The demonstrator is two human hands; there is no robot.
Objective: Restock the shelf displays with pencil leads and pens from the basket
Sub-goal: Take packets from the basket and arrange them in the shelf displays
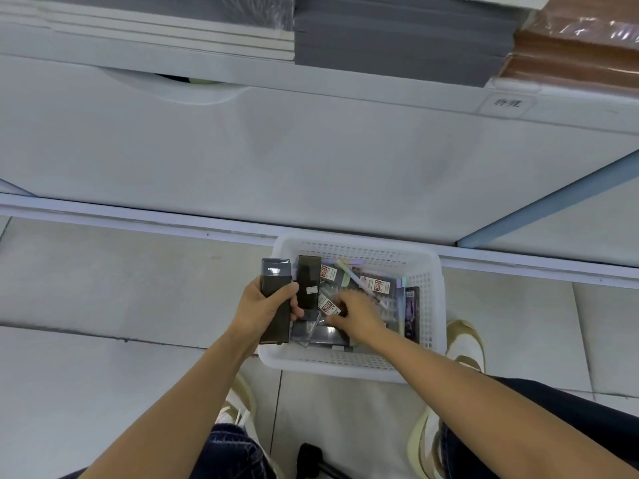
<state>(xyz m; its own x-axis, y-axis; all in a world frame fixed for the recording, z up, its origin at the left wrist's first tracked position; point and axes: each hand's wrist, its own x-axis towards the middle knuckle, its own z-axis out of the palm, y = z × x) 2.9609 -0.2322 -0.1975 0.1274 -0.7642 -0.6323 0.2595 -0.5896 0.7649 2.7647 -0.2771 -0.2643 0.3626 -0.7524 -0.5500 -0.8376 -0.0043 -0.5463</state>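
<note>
A white perforated plastic basket (427, 299) sits on the floor in front of the shelf base. It holds several dark cases, red-and-white labelled lead packs (375, 284) and pale pens (349, 271). My left hand (264, 305) grips two dark rectangular cases (275, 278) at the basket's left rim, one of them standing over the basket. My right hand (356, 311) reaches down into the basket, its fingers curled among the packs beside a red-labelled pack (327, 304); whether it holds one is hidden.
A white cabinet front (311, 160) of the shelf unit rises behind the basket. Grey (397, 53), white and brown paper stacks lie on the shelf above. My shoes (465, 344) and knees are on the tiled floor around the basket. A dark object (311, 458) lies between my legs.
</note>
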